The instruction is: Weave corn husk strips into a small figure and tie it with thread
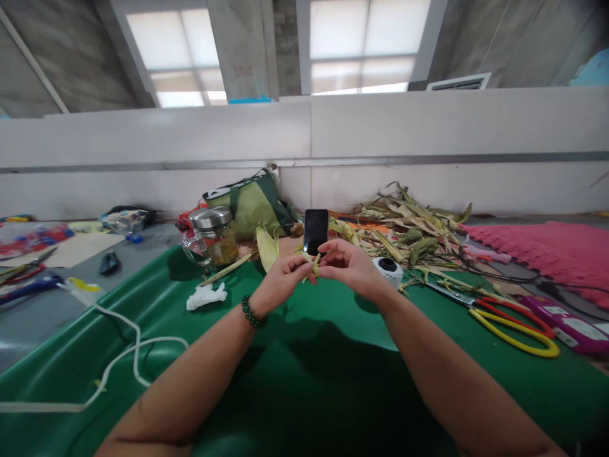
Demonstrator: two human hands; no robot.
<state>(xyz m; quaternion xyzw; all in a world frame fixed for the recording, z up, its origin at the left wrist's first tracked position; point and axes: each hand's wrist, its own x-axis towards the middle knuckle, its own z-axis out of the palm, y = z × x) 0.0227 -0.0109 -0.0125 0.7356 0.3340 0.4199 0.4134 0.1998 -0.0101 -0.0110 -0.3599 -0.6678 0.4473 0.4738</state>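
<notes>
Both hands meet over the green table cover (328,393), pinching a small piece of pale green corn husk (314,261) between them. My left hand (281,279), with a dark green bead bracelet (249,311) at the wrist, grips it from the left. My right hand (346,265) holds it from the right between thumb and fingers. How the strips are folded is too small to make out. Just behind the hands a phone (316,230) stands upright with a dark screen. Left of them is a broad loose husk leaf (267,247).
A glass jug (219,244) and a green bag (252,203) stand at the back left. Crumpled tissue (206,296) and a white cord (136,346) lie left. To the right are a white spool (389,269), scissors (509,324), heaped dry husks (404,216) and pink fabric (537,251).
</notes>
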